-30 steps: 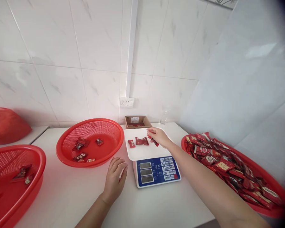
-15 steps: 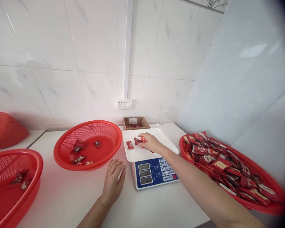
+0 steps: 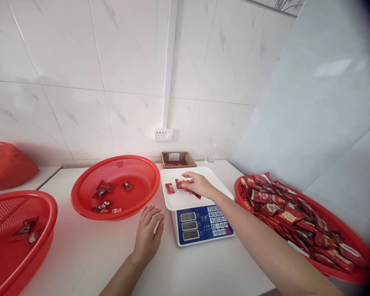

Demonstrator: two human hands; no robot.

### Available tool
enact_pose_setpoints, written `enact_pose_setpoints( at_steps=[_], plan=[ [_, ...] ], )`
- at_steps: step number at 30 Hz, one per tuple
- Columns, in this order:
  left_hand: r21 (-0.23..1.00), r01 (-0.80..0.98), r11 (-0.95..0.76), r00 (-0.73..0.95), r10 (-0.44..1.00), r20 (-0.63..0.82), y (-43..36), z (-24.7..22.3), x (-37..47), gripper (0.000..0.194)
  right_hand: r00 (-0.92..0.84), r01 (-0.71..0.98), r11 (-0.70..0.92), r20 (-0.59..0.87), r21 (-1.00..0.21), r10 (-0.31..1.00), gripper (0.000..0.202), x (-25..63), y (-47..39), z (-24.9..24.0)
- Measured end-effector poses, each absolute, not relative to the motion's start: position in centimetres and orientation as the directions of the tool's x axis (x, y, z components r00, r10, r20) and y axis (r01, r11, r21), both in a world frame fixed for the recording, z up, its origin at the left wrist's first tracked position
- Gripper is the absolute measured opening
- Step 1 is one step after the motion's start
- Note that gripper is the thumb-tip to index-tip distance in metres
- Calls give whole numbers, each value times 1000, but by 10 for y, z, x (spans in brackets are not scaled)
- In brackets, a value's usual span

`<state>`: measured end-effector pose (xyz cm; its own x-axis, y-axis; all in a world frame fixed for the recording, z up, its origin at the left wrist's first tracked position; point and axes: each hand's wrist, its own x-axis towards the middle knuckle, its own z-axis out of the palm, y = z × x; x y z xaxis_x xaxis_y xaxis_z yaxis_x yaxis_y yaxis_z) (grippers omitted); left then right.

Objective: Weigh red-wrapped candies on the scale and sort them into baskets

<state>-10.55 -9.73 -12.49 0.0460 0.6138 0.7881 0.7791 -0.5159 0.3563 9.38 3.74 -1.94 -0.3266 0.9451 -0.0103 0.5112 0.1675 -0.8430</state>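
Observation:
A digital scale [image 3: 203,225] with a white tray [image 3: 175,202] stands in front of me. My right hand [image 3: 199,185] is over the tray, its fingers closed on a small red packet [image 3: 187,183]. More red packets lie under and beside those fingers. One separate red packet [image 3: 169,188] rests on the tray's left part. Left of the scale, my left hand [image 3: 148,231] hovers at the white table, fingers apart and holding nothing. A red basket [image 3: 142,201] with several packets stands just beyond it.
A large red basket [image 3: 351,275] heaped with packets is at the right. Another red basket [image 3: 46,205] sits at the near left, with a red bag [image 3: 10,166] behind it. A small cardboard box [image 3: 178,160] stands behind the scale, by the wall.
My right hand has shifted slightly on the tray, and more of the packets below its fingers now show. The view has moved a little; my left hand keeps its pose.

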Motion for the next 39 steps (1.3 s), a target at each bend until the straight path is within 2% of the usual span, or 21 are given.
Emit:
enact_pose_setpoints(
  at_steps=[6,10,13,17,21,24,27,29,31,34,36,37,39],
  plan=[
    [361,779,-513,47,622,782,-96,-127,-106,14,-289,595,266,106,-759,951,38,97,41,-22],
    [370,772,-517,47,626,778,-96,-128,-106,14,-429,708,431,143,-560,892,43,93,41,-32],
    [367,775,-514,44,623,781,-96,-127,-106,14,-496,750,505,141,-428,857,36,89,43,-36],
    [356,782,-512,39,611,791,-97,-125,-106,14,-523,760,542,158,-359,837,33,79,41,-31],
    [324,783,-532,68,591,804,-96,-126,-108,14,-667,715,667,82,-207,740,28,60,31,-25],
    [298,784,-545,82,566,820,-93,-127,-111,14,-677,722,677,54,-141,734,23,59,28,-21],
    [285,781,-555,84,545,834,-90,-130,-113,13,-592,757,607,138,-241,794,23,86,30,-15],
    [278,777,-564,87,535,841,-88,-132,-113,13,-476,789,520,211,-327,854,24,119,30,-10],
    [276,773,-571,89,528,844,-87,-134,-112,13,-334,838,407,248,-363,909,27,161,27,-5],
    [267,770,-580,96,518,850,-86,-137,-111,13,-169,913,233,211,-335,963,29,232,24,-2],
    [254,770,-585,105,509,854,-85,-138,-111,13,-73,952,133,219,-274,973,33,279,22,-3],
    [250,770,-587,108,506,856,-85,-139,-111,13,20,974,39,254,-224,967,39,302,21,-5],
    [247,772,-586,106,503,858,-84,-140,-111,13,286,955,-250,274,-158,918,57,345,19,-13]
  ],
)
